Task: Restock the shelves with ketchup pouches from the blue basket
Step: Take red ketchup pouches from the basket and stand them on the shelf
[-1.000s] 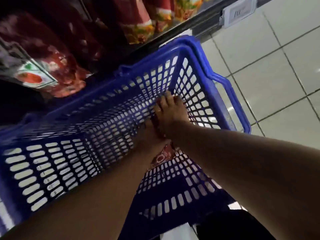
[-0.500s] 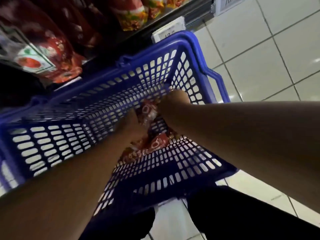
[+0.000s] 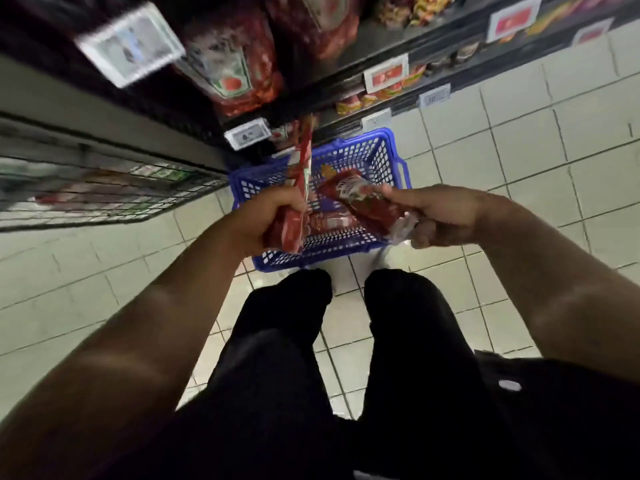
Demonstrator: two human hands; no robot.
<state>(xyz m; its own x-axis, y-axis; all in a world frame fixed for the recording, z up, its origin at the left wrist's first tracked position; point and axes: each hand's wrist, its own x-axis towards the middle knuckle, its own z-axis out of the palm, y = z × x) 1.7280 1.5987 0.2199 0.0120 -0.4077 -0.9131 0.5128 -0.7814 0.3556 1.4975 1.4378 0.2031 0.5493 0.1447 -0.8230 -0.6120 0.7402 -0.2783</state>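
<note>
Near the centre of the frame, the left hand (image 3: pixel 258 221) was curled round the lower part of a red ketchup pouch (image 3: pixel 300 181). That pouch stood nearly upright, seen edge-on, most of its length rising above the fist toward the shelves (image 3: pixel 349 74) at the top of the frame. Just right of centre, the right hand (image 3: pixel 440 216) held a second ketchup pouch (image 3: pixel 363 206) by its lower right end, fingers reaching along its upper edge and the rest of the hand under the corner. This pouch lay tilted, its free end pointing up and left toward the first one, the two close but apart. Both hung over the blue basket (image 3: pixel 391 157), which sat on the tiled floor (image 3: pixel 519 150) against the shelf base. At least one more red pouch (image 3: pixel 329 223) lay inside the basket, below and between the hands. Larger red pouches and price tags, blurred, filled the shelves at upper centre.
</note>
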